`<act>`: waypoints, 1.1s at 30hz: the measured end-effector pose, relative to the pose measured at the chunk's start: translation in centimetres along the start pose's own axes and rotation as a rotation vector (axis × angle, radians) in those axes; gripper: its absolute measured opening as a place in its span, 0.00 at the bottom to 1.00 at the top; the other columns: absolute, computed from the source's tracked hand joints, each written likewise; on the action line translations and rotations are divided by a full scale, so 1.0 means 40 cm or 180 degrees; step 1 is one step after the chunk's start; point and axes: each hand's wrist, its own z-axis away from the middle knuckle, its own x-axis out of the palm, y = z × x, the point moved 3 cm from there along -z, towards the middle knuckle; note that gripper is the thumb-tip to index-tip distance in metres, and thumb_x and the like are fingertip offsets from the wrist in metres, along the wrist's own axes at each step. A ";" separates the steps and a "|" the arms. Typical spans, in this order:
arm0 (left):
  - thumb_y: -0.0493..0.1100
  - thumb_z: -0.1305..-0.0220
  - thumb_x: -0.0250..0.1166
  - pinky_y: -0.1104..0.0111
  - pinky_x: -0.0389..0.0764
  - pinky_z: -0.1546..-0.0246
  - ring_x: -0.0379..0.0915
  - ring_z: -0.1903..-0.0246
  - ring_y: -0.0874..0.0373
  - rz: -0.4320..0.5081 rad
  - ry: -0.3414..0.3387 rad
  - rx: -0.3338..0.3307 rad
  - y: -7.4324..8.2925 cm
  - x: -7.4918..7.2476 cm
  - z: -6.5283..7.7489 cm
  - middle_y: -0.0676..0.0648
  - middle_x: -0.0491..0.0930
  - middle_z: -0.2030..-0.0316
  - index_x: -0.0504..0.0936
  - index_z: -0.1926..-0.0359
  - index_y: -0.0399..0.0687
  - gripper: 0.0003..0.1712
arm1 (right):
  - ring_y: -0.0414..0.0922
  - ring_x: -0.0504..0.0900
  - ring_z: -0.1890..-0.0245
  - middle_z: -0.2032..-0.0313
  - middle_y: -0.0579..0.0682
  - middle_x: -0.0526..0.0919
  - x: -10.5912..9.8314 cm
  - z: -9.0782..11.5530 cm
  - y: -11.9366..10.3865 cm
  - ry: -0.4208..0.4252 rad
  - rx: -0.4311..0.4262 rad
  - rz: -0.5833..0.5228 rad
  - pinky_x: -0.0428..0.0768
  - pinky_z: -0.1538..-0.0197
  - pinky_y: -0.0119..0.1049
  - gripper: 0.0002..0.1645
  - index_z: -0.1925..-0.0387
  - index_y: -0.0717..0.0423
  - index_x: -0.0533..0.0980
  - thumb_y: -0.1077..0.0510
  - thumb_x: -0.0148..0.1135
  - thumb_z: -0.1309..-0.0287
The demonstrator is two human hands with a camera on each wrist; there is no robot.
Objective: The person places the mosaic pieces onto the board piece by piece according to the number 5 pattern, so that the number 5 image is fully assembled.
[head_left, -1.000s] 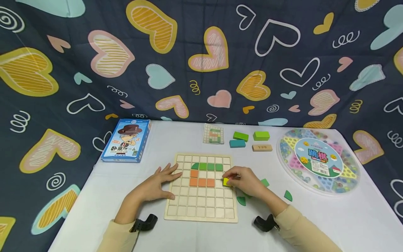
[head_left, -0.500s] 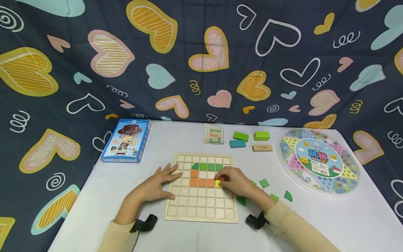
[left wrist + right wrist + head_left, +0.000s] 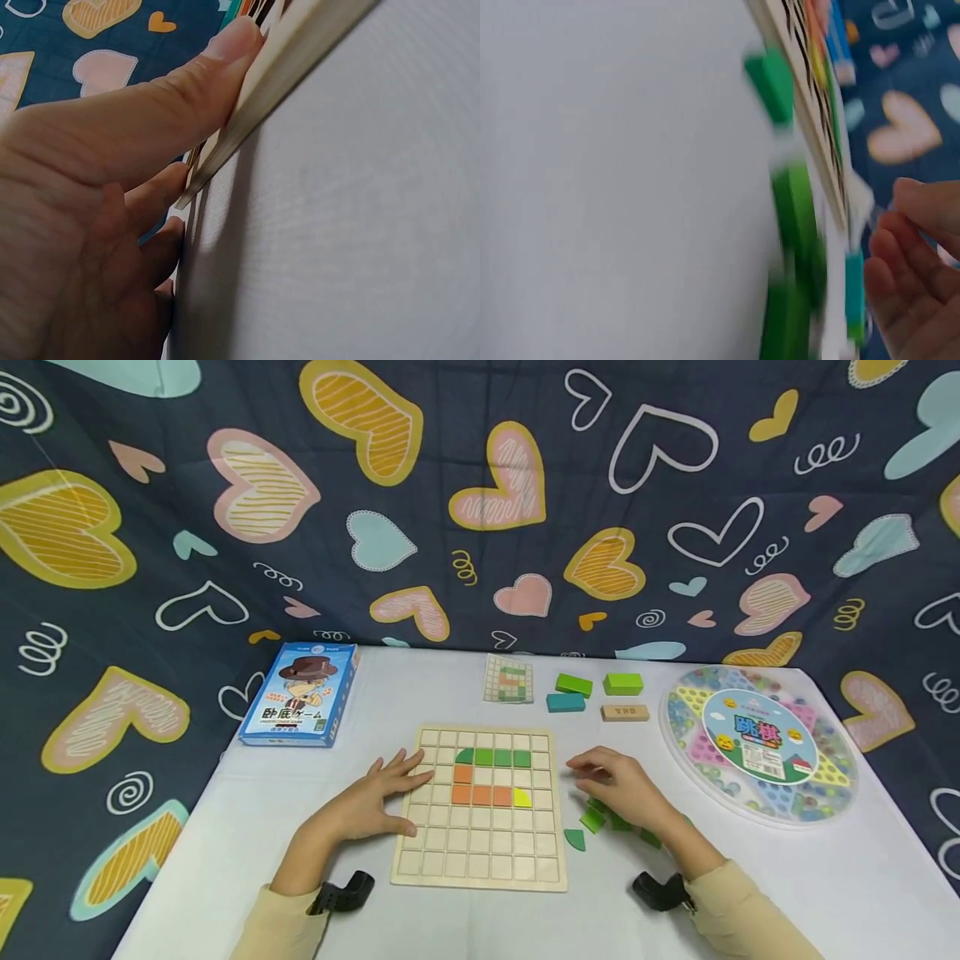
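Fingers spread, the left hand (image 3: 369,806) reaches in from the near left, thumb and index on the left edge of the board (image 3: 478,841). Set in it are four green tiles (image 3: 483,757) in a row toward the far side, four orange tiles (image 3: 482,795) nearer, and one yellow tile (image 3: 522,797) at their right end. On the right, the other hand (image 3: 618,789) hangs back-up, fingers loosely bent, over loose green tiles (image 3: 574,839) too covered to count. Beyond lie one card (image 3: 508,668) and four blocks (image 3: 565,702): two green, one blue, one wooden. One box (image 3: 300,697) sits far left.
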 end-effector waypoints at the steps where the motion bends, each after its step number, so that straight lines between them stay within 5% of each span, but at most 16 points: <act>1: 0.56 0.57 0.74 0.43 0.36 0.30 0.37 0.27 0.40 0.0011 0.0006 0.0004 0.001 -0.001 0.001 0.43 0.50 0.27 0.68 0.33 0.53 0.48 | 0.45 0.81 0.56 0.54 0.48 0.83 -0.017 0.014 0.015 -0.0003 0.0037 0.0033 0.82 0.52 0.37 0.16 0.52 0.54 0.79 0.61 0.64 0.43; 9: 0.56 0.57 0.73 0.43 0.35 0.30 0.36 0.27 0.40 0.0047 -0.0011 -0.0025 0.003 -0.002 0.003 0.43 0.50 0.27 0.68 0.33 0.52 0.48 | 0.47 0.79 0.54 0.51 0.52 0.81 -0.106 0.098 0.098 -0.0286 0.0425 0.0184 0.79 0.56 0.31 0.20 0.48 0.55 0.77 0.65 0.62 0.45; 15: 0.56 0.58 0.74 0.44 0.35 0.29 0.35 0.27 0.42 0.0028 -0.0018 -0.0045 0.001 0.000 0.001 0.45 0.49 0.27 0.67 0.33 0.54 0.49 | 0.40 0.69 0.64 0.57 0.47 0.76 -0.104 0.110 0.110 -0.0185 0.0408 0.0439 0.71 0.63 0.28 0.18 0.56 0.52 0.79 0.67 0.65 0.50; 20: 0.56 0.57 0.74 0.43 0.35 0.30 0.35 0.27 0.41 0.0032 -0.0015 -0.0034 0.000 0.003 0.000 0.45 0.50 0.27 0.67 0.33 0.54 0.48 | 0.39 0.71 0.65 0.60 0.45 0.77 -0.098 0.110 0.103 -0.0049 0.0366 0.0588 0.72 0.64 0.29 0.15 0.57 0.51 0.79 0.65 0.65 0.48; 27: 0.58 0.58 0.73 0.43 0.36 0.30 0.36 0.27 0.40 -0.0006 0.0000 0.0004 0.000 0.002 0.001 0.43 0.50 0.27 0.67 0.33 0.54 0.49 | 0.39 0.78 0.62 0.59 0.42 0.81 -0.043 0.095 0.023 0.0136 0.0064 0.0231 0.80 0.60 0.31 0.16 0.55 0.50 0.80 0.58 0.68 0.47; 33: 0.57 0.58 0.74 0.43 0.36 0.30 0.37 0.27 0.41 -0.0019 0.0004 -0.0007 0.000 0.000 0.000 0.44 0.50 0.27 0.67 0.33 0.54 0.49 | 0.37 0.77 0.66 0.60 0.39 0.79 0.060 0.060 -0.062 -0.0194 -0.0232 -0.0002 0.79 0.62 0.29 0.17 0.55 0.49 0.80 0.54 0.70 0.49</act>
